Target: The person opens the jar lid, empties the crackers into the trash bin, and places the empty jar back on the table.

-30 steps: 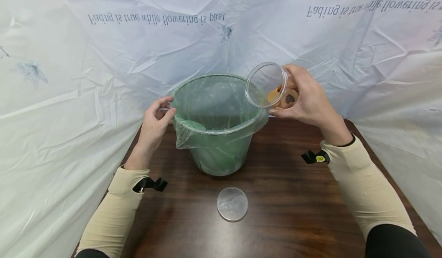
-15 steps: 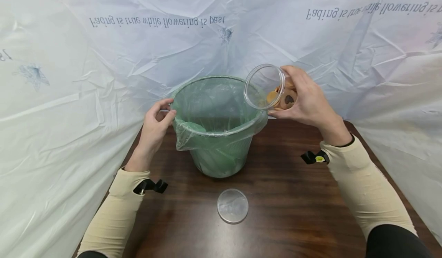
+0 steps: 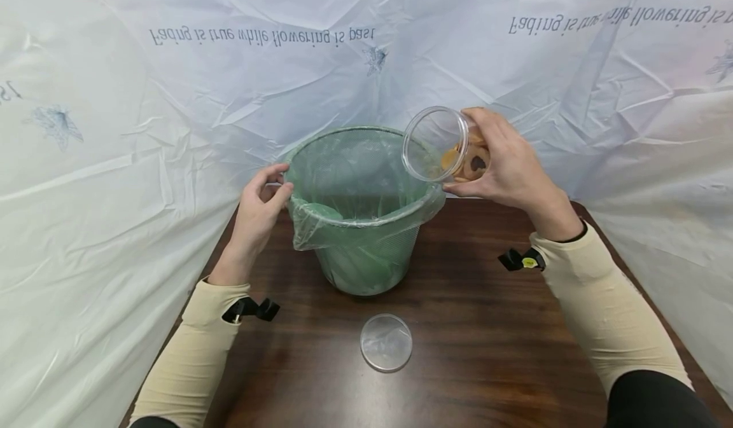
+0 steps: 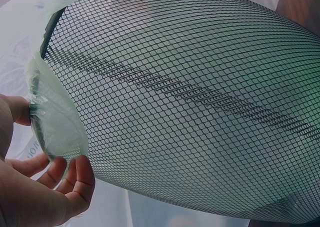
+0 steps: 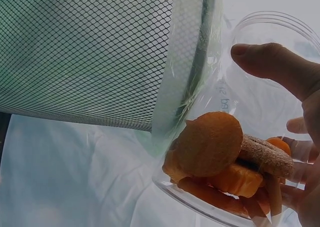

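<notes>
The right hand (image 3: 509, 161) has its grip wrapped round the jar (image 3: 445, 147), thumb on one side and fingers on the other. The jar's long axis runs leftward out of that grip, the base by the palm and the open mouth leading over the near-side edge of the bin (image 4: 190, 87); whether glass or plastic touches rim, I cannot tell. The jar is clear and tipped well over, with ridged rings at its mouth. Inside, on its lower side close to the grip, sit the pieces (image 5: 210, 144): orange and brown, some flat and round, one showing a dark patch.

Just left of the grip stands the bin, upright, dark mesh, lined with a thin green bag (image 4: 62, 122) folded over its rim. Across the bin's mouth, farther from the jar, the left hand (image 3: 259, 204) holds the bagged rim between thumb and bent fingers.

Below the right grip, leftward and toward the person, the lid (image 3: 386, 343) lies flat on the brown counter (image 3: 475, 332). Farthest off hangs the white sheet (image 3: 321, 78), creased and printed.
</notes>
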`<state>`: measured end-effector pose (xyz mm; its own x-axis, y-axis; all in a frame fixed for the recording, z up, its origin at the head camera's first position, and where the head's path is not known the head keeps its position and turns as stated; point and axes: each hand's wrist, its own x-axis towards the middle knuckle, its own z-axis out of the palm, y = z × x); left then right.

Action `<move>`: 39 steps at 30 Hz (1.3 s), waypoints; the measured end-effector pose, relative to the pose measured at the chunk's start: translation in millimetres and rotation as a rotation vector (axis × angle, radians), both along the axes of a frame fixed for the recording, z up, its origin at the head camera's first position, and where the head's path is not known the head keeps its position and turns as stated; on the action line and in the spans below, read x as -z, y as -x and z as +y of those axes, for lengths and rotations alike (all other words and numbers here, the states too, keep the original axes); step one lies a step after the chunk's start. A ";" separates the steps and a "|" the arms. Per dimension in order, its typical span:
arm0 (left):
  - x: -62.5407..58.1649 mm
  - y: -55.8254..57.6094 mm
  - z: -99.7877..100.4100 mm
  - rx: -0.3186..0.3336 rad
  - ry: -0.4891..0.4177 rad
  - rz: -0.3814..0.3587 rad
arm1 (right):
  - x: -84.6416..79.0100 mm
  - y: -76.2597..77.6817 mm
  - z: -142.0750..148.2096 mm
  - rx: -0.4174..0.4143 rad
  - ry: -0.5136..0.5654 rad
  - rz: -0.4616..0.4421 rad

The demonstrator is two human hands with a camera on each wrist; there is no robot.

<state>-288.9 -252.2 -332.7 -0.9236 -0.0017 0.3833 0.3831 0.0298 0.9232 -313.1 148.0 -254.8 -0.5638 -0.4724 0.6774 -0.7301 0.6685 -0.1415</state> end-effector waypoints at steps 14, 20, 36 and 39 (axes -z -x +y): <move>0.5 0.9 -0.4 -0.006 0.008 -0.001 | -4.5 1.8 -6.4 -0.014 -0.033 0.047; 0.4 1.4 -0.9 -0.015 0.023 -0.001 | -7.4 2.8 -8.1 -0.002 -0.053 0.063; 0.9 0.3 -0.1 -0.009 0.008 0.006 | -10.5 3.1 -11.3 -0.015 -0.123 0.133; 1.1 0.2 0.1 -0.009 0.008 0.007 | -10.9 3.3 -11.9 -0.019 -0.129 0.145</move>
